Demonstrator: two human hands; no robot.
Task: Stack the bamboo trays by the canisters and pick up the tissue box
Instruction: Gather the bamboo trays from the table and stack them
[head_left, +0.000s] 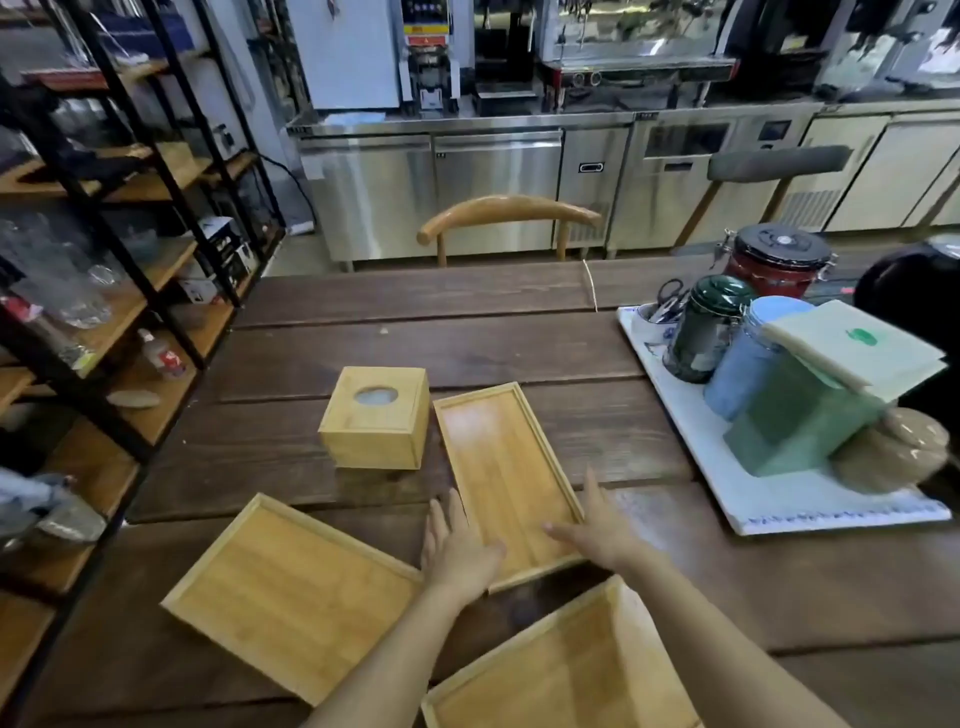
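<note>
We have both hands on the near end of the narrow bamboo tray (506, 478): left hand (460, 553) flat at its corner, right hand (597, 530) spread over its rim, neither clenched. The tissue box (376, 423) sits just beside it at ten o'clock. Lifting carelessly, we could nudge the box or clip the wide trays at seven (291, 592) and five o'clock (563, 670); the canisters (711, 332) wait at two o'clock.

I see open table (467, 322) beyond the tissue box (375, 423); the canisters (727, 343) crowd the white tray (675, 415) at right.
</note>
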